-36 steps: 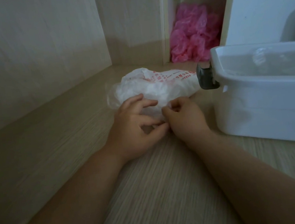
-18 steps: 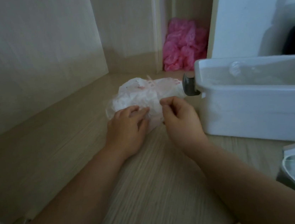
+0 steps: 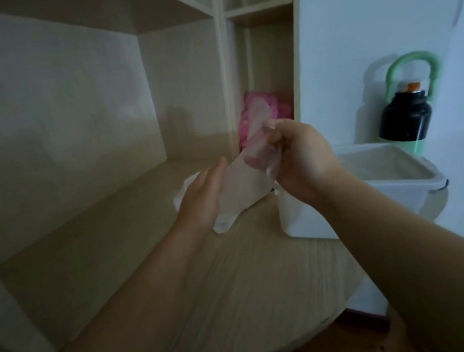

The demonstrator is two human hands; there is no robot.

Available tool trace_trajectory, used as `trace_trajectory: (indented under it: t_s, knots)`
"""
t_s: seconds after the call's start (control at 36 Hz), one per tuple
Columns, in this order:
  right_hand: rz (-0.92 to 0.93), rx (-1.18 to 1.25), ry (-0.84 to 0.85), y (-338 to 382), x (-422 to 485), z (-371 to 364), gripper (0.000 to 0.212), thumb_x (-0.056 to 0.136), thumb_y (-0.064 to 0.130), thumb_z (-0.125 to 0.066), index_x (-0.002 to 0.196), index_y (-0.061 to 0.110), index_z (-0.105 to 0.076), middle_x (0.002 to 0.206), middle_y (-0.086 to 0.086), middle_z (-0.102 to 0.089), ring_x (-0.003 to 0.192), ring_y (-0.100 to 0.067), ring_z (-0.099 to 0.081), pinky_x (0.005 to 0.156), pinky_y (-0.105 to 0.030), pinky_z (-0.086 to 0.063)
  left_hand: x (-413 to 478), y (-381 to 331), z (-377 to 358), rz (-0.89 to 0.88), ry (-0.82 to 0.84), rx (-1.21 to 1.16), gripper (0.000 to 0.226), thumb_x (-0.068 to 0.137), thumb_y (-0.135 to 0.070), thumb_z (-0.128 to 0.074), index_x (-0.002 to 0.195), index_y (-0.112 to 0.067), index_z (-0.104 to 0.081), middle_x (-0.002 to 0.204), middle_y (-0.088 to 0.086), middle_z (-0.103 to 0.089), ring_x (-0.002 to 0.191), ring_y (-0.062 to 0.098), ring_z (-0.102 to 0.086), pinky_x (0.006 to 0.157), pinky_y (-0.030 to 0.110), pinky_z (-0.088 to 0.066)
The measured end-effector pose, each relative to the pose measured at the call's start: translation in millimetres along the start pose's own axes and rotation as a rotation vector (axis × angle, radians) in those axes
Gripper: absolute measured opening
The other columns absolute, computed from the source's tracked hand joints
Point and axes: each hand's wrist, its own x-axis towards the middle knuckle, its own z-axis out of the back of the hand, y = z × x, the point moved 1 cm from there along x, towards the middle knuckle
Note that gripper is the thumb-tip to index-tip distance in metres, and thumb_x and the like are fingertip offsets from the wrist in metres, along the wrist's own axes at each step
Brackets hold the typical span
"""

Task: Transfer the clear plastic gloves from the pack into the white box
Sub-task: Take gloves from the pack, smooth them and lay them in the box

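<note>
Right hand [image 3: 302, 161] pinches clear glove [image 3: 241, 186] (held above desk [image 3: 239, 292]); left hand [image 3: 201, 200] flat, fingers straight, against glove.

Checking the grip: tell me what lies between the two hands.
In the head view, a clear plastic glove stretches from the pinching right hand to the open left hand.

Left hand [image 3: 202, 200], right hand [image 3: 303, 161] bare; forearms bare.

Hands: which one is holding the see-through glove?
The right hand, nearest the white box, pinches the clear glove with curled fingers. The left hand has straight, open fingers beside the glove and grips nothing.
</note>
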Motion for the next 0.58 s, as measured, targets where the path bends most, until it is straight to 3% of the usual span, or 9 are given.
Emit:
trace_trajectory:
  t_s: [0.03,0.11,0.17,0.25,0.33,0.42,0.44,0.5,0.58]
  knots:
    - [-0.033,0.079,0.044,7,-3,0,0.024,0.077,0.0,-0.037,0.058,0.014,-0.041,0.051,-0.002,-0.042,0.049,-0.017,-0.034,0.062,-0.034,-0.02,-1,-6,-2,-0.009,0.033,-0.007,0.03,0.088,-0.053,-0.056,0.106,-0.03,-0.064,0.106,-0.011,-0.063,0.104,0.01,-0.058,0.095,0.03,-0.043]
    - [-0.083,0.268,0.158,31,-11,4,0.029,0.08,-0.007,-0.025,0.063,0.012,-0.039,0.064,-0.005,-0.034,0.049,-0.015,-0.037,0.062,-0.03,-0.048,-1,-22,-9,-0.003,0.192,-0.128,0.054,0.07,-0.053,-0.074,0.115,-0.027,-0.061,0.105,-0.012,-0.066,0.097,0.003,-0.063,0.087,0.028,-0.049]
    - [-0.08,0.305,0.188,43,-12,8,0.031,0.075,-0.008,-0.025,0.058,0.011,-0.042,0.057,-0.005,-0.037,0.046,-0.016,-0.041,0.063,-0.032,-0.051,-1,-33,-14,0.021,0.249,-0.231,0.042,0.068,-0.046,-0.07,0.104,-0.026,-0.062,0.092,-0.012,-0.07,0.086,0.003,-0.066,0.075,0.027,-0.05]
    - [-0.057,0.341,0.203,59,-10,19,0.018,0.059,-0.005,-0.033,0.06,0.013,-0.037,0.057,-0.004,-0.038,0.048,-0.015,-0.041,0.058,-0.028,-0.051,6,-48,-22,0.104,0.27,-0.232,0.031,0.085,-0.049,-0.057,0.106,-0.028,-0.064,0.101,-0.008,-0.071,0.098,0.012,-0.064,0.078,0.031,-0.047]
    - [-0.033,0.348,0.191,72,-5,33,0.023,0.067,-0.008,-0.032,0.065,0.015,-0.034,0.053,-0.001,-0.034,0.048,-0.012,-0.034,0.074,-0.031,-0.05,11,-55,-31,0.315,0.31,-0.273,0.043,0.086,-0.066,-0.044,0.102,-0.031,-0.062,0.106,-0.002,-0.068,0.1,0.017,-0.061,0.083,0.038,-0.049]
    - [-0.006,0.312,0.12,82,-1,43,0.031,0.081,-0.009,-0.021,0.07,0.014,-0.04,0.045,0.002,-0.04,0.047,-0.01,-0.038,0.095,-0.043,-0.044,13,-56,-43,0.454,0.408,-0.388,0.064,0.081,-0.071,-0.043,0.112,-0.019,-0.065,0.098,0.007,-0.071,0.085,0.022,-0.068,0.067,0.033,-0.054]
    - [0.005,0.304,0.111,85,-1,46,0.034,0.08,-0.011,-0.018,0.07,0.012,-0.042,0.043,0.001,-0.043,0.044,-0.011,-0.043,0.092,-0.043,-0.045,15,-55,-49,0.45,0.444,-0.395,0.063,0.082,-0.069,-0.044,0.11,-0.017,-0.066,0.092,0.006,-0.072,0.077,0.02,-0.068,0.062,0.031,-0.053]
    - [0.01,0.286,0.138,91,1,51,0.047,0.081,-0.012,-0.015,0.06,0.009,-0.052,0.042,-0.002,-0.047,0.038,-0.013,-0.05,0.066,-0.035,-0.051,22,-56,-61,0.404,0.423,-0.388,0.052,0.085,-0.061,-0.049,0.102,-0.017,-0.069,0.08,0.003,-0.068,0.069,0.017,-0.061,0.059,0.029,-0.049]
    - [-0.011,0.251,0.192,98,4,57,0.062,0.083,-0.013,-0.013,0.045,0.011,-0.055,0.043,-0.002,-0.048,0.036,-0.014,-0.05,0.037,-0.02,-0.044,37,-61,-69,0.3,0.193,-0.415,0.037,0.088,-0.05,-0.054,0.097,-0.018,-0.07,0.086,0.0,-0.072,0.08,0.018,-0.065,0.072,0.032,-0.052]
